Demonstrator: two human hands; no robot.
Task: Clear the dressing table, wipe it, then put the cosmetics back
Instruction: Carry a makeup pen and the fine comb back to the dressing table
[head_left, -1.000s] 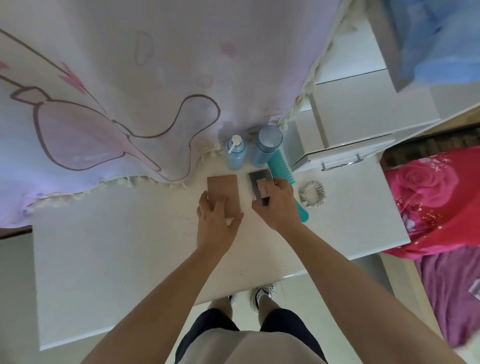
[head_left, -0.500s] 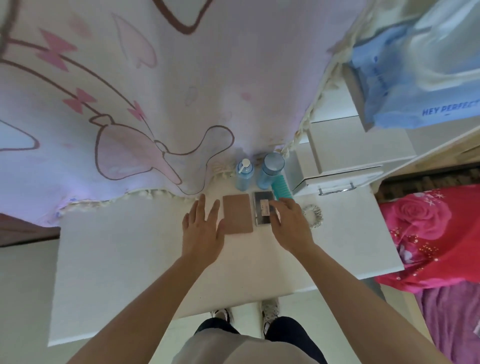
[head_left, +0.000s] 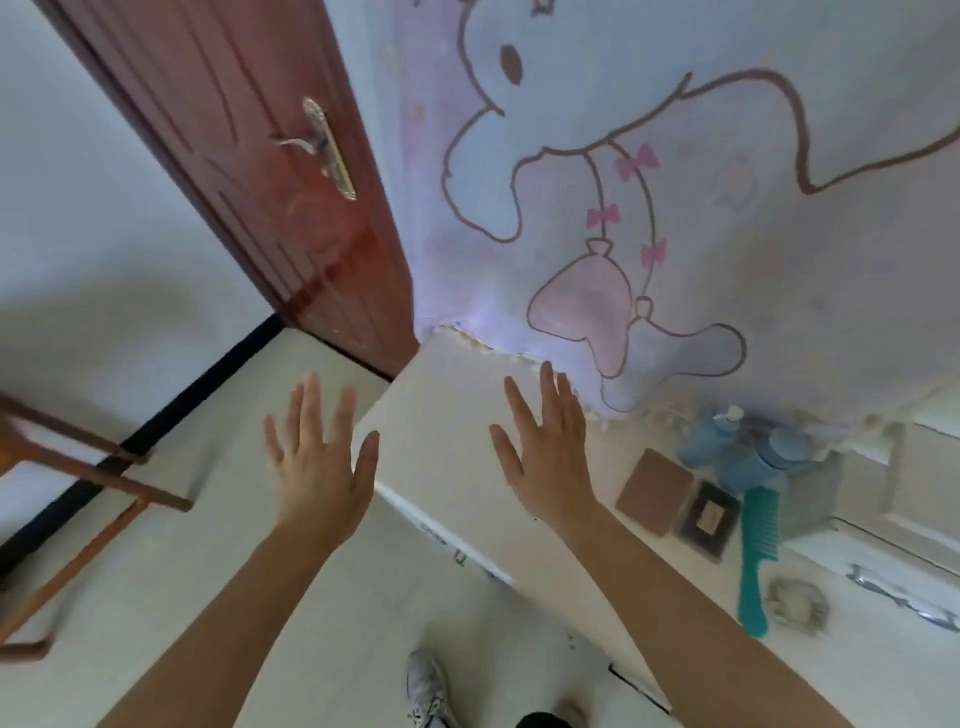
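The white dressing table (head_left: 457, 410) runs from centre to lower right. At its right side lie a brown palette (head_left: 654, 491), a dark compact (head_left: 707, 519), a teal comb (head_left: 758, 556) and a scrunchie (head_left: 797, 605). Two blue bottles (head_left: 748, 449) stand behind them against the cartoon curtain. My left hand (head_left: 319, 462) is spread flat in the air past the table's left end, above the floor. My right hand (head_left: 550, 452) hovers with fingers apart over the bare left part of the tabletop. Neither hand holds anything.
A red-brown door (head_left: 270, 171) with a metal handle stands at the upper left. A wooden frame (head_left: 78, 473), perhaps a chair, is at the far left. A pale cartoon curtain (head_left: 701, 182) hangs behind the table. White drawers (head_left: 893, 545) sit at the right. My shoe (head_left: 428, 686) is below.
My view has swung left toward the door. Both hands have left the palette and the compact and now hover spread apart near the table's left end.
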